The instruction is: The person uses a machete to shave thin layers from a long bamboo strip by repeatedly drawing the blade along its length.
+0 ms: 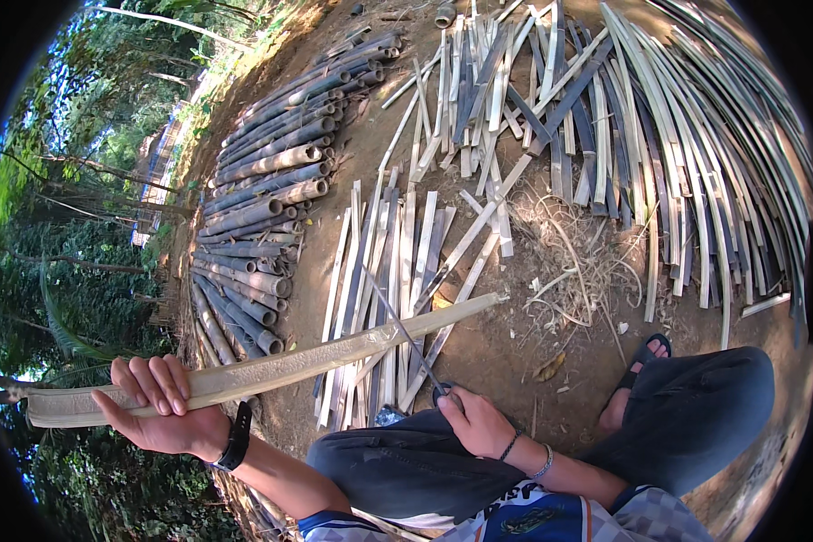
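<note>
My left hand (173, 417) is closed around a long split-bamboo strip (307, 361) near its left end. The strip slants up to the right across the view, its pale rough inner face showing. A knife (405, 332) with a long, thin dark blade points up and left from my right hand (481, 426), which is wrapped round its handle; most of the handle is hidden by the fingers. In this view the blade crosses the strip right of its middle; whether the two touch I cannot tell.
Several split strips (415, 244) lie on the dirt just ahead. A larger spread of strips (686, 154) covers the right and far side. Whole bamboo poles (275, 163) are stacked at left, beside greenery. Curled shavings (569, 248) lie near my sandalled foot (630, 379).
</note>
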The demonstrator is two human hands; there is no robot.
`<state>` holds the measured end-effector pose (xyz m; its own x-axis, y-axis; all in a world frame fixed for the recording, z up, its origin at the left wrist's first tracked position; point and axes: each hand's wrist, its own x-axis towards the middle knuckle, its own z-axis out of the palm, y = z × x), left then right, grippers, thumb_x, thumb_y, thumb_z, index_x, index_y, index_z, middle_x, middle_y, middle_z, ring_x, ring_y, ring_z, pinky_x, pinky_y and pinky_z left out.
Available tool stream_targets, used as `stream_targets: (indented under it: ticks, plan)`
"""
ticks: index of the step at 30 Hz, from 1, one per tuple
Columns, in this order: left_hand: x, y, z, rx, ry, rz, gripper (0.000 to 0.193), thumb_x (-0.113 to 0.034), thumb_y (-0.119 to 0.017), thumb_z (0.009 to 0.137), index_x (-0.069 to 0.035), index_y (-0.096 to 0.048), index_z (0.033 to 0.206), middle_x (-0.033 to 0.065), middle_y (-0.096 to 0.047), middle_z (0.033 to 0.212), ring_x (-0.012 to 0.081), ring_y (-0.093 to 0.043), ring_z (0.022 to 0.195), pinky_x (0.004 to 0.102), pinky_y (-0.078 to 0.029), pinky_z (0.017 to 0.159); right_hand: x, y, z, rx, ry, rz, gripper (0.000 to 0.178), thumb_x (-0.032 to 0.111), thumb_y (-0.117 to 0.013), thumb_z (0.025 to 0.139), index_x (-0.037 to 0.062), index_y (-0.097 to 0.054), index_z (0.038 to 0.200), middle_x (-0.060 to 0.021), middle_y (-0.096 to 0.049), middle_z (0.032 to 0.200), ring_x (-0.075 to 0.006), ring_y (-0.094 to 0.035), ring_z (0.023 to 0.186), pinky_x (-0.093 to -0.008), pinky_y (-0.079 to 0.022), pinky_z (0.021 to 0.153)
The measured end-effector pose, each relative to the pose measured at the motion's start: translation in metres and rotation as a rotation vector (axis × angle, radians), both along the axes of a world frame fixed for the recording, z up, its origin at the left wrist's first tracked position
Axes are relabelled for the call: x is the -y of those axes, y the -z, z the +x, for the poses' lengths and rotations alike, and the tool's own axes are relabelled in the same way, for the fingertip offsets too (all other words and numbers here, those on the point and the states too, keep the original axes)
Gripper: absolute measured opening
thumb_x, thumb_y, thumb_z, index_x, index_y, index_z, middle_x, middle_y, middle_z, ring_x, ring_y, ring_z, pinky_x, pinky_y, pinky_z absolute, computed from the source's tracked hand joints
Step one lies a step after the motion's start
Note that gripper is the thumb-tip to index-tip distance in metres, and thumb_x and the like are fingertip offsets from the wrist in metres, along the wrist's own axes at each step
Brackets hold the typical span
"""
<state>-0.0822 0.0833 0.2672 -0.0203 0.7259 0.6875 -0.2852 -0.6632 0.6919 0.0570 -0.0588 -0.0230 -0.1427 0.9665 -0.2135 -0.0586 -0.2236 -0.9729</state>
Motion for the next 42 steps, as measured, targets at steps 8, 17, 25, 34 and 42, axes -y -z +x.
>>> stream_targets:
  ticks: [8, 17, 25, 34, 42]
  plan:
    - [0.003, 0.0, 0.001, -0.012, 0.023, -0.008, 0.042, -0.038, -0.049, 0.097, -0.015, -0.034, 0.064, -0.0036, -0.029, 0.047, 0.0042, -0.026, 0.032, 0.0176, -0.022, 0.03, 0.004, -0.029, 0.008, -0.041, -0.041, 0.045, 0.045, 0.04, -0.041, 0.098, -0.0035, -0.052, 0.102, -0.0291, -0.062, 0.077, -0.0486, -0.06, 0.079, -0.0522, -0.044, 0.076]
    - [0.007, -0.001, 0.007, -0.017, 0.045, -0.012, 0.044, -0.039, -0.048, 0.097, -0.015, -0.034, 0.063, -0.0041, -0.028, 0.046, 0.0046, -0.026, 0.032, 0.0186, -0.021, 0.03, 0.009, -0.036, 0.008, -0.053, -0.006, 0.058, 0.04, 0.035, -0.045, 0.098, -0.0047, -0.051, 0.101, -0.0265, -0.061, 0.072, -0.0471, -0.06, 0.072, -0.0509, -0.046, 0.066]
    - [0.006, -0.001, 0.012, -0.022, 0.036, 0.006, 0.043, -0.039, -0.048, 0.097, -0.015, -0.035, 0.064, -0.004, -0.029, 0.046, 0.0046, -0.026, 0.031, 0.0183, -0.021, 0.03, 0.014, -0.031, -0.001, 0.065, 0.053, 0.071, 0.042, 0.037, -0.046, 0.097, -0.0046, -0.051, 0.102, -0.0284, -0.061, 0.073, -0.0481, -0.06, 0.074, -0.0541, -0.045, 0.067]
    - [0.009, -0.001, 0.009, -0.06, 0.088, 0.022, 0.042, -0.04, -0.046, 0.098, -0.014, -0.036, 0.067, -0.0031, -0.031, 0.045, 0.0048, -0.028, 0.031, 0.0171, -0.024, 0.03, 0.012, -0.033, 0.0, 0.024, 0.023, 0.074, 0.04, 0.037, -0.045, 0.097, -0.0025, -0.052, 0.099, -0.0261, -0.062, 0.072, -0.0479, -0.06, 0.073, -0.0536, -0.044, 0.071]
    - [0.011, -0.001, 0.008, -0.044, 0.124, 0.009, 0.04, -0.04, -0.046, 0.098, -0.013, -0.036, 0.069, -0.0023, -0.032, 0.047, 0.0054, -0.029, 0.031, 0.0171, -0.024, 0.03, 0.014, -0.031, 0.006, 0.059, -0.065, 0.025, 0.043, 0.038, -0.044, 0.097, -0.0033, -0.052, 0.105, -0.0278, -0.059, 0.077, -0.0446, -0.059, 0.077, -0.0492, -0.045, 0.068]
